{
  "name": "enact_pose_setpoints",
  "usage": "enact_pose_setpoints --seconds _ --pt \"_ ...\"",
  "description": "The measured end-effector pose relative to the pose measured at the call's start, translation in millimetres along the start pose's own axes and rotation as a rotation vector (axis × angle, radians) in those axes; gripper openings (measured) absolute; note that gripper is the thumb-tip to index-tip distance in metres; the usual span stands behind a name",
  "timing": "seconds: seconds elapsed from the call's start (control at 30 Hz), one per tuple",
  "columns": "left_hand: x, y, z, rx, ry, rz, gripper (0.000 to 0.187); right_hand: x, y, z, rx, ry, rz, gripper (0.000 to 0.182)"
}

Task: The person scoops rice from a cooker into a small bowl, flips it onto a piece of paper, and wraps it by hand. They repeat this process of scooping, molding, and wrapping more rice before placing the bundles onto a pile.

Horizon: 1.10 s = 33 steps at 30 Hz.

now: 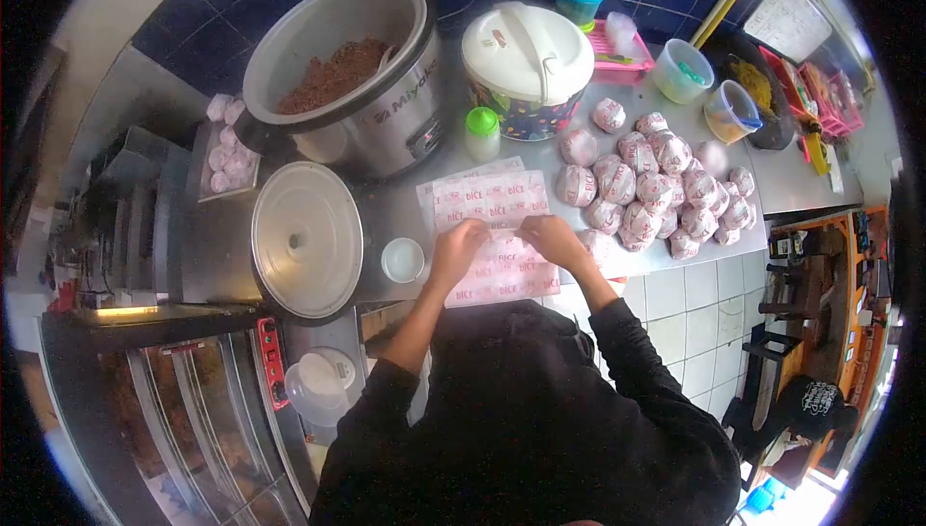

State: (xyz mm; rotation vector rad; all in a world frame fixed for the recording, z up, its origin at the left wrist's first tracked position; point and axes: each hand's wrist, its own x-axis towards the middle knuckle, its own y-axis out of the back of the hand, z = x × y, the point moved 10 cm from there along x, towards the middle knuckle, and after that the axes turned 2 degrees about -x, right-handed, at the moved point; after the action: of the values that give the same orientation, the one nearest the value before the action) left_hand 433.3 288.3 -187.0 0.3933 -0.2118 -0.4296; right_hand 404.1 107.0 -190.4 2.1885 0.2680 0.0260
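Note:
Sheets of white wrapping paper (502,280) with red "RICE" print lie on the metal counter in front of me. My left hand (461,246) pinches the paper near its middle, on the left side. Opposite it, my right hand (552,240) has its fingertips closed on the same paper, and a raised crease runs between the two hands. To the right, a heap of round paper-wrapped parcels (656,184) in the same print reaches close to my right hand. A small white bowl (402,260) stands left of my left hand.
A big Miyako rice cooker (386,121) holds brown food (338,73); its round lid (307,237) lies at left. Behind the paper stand a green-capped bottle (483,135) and a white-lidded container (529,58). Plastic tubs (683,73) sit at back right. Another person (810,410) is at lower right.

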Motion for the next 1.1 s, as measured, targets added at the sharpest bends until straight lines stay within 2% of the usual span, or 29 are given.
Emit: enact_pose_setpoints --seconds 0.03,0.13,0.2,0.23,0.3,0.4,0.53,0.57,0.63,0.7,0.77,0.8,0.83,0.97,1.03,1.07,1.1 --pt "1 5 -10 -0.146 0.076 0.047 0.022 0 -2 4 0.0 0.0 0.003 0.021" --pt "-1 14 -21 -0.083 0.123 0.065 0.021 -4 2 7 0.101 -0.046 0.069 0.017" --pt "-4 18 -21 -0.021 0.073 0.09 0.019 -9 8 6 0.357 -0.063 0.156 0.014" --pt "-6 20 -20 0.041 0.022 0.114 0.018 -10 4 7 0.358 -0.064 0.155 0.014" --pt "-12 18 -21 0.086 -0.02 0.118 0.016 -13 9 -4 0.245 0.069 0.287 0.016" --pt "-22 13 -19 0.191 -0.063 0.133 0.011 -19 -11 4 0.083 -0.052 0.239 0.018" --pt "-26 2 -14 0.423 -0.094 0.095 0.013 -29 -20 1 -0.125 -0.038 0.282 0.019" --pt "-27 3 -14 0.422 -0.093 0.095 0.013 -32 -27 5 -0.122 -0.076 0.25 0.022" --pt "-29 4 3 0.528 -0.218 0.096 0.018 -39 -27 -3 -0.12 -0.115 0.214 0.026" --pt "-35 10 37 0.57 -0.222 0.061 0.019 -51 -6 -38 -0.442 -0.034 0.326 0.042" --pt "-36 11 47 0.614 -0.228 0.029 0.02 -53 -15 -46 -0.497 -0.005 0.277 0.049" --pt "-34 1 34 0.685 -0.213 -0.055 0.02 -52 -20 -49 -0.554 0.025 0.231 0.056" --pt "-32 -8 18 0.755 -0.2 -0.14 0.019 -48 -31 -45 -0.628 0.04 0.248 0.046" --pt "-22 -10 -7 0.736 -0.164 -0.141 0.019 -32 -52 -20 -0.664 0.075 0.114 0.035" --pt "-13 -8 -12 0.716 0.051 -0.25 0.016 -23 -48 -7 -0.482 0.001 0.038 0.029" --pt "-10 -8 -7 0.716 0.05 -0.249 0.016 -18 -47 0 -0.482 0.001 0.039 0.029" --pt "-7 -5 -12 0.64 0.122 -0.229 0.016 -13 -46 15 -0.306 -0.065 0.016 0.03"
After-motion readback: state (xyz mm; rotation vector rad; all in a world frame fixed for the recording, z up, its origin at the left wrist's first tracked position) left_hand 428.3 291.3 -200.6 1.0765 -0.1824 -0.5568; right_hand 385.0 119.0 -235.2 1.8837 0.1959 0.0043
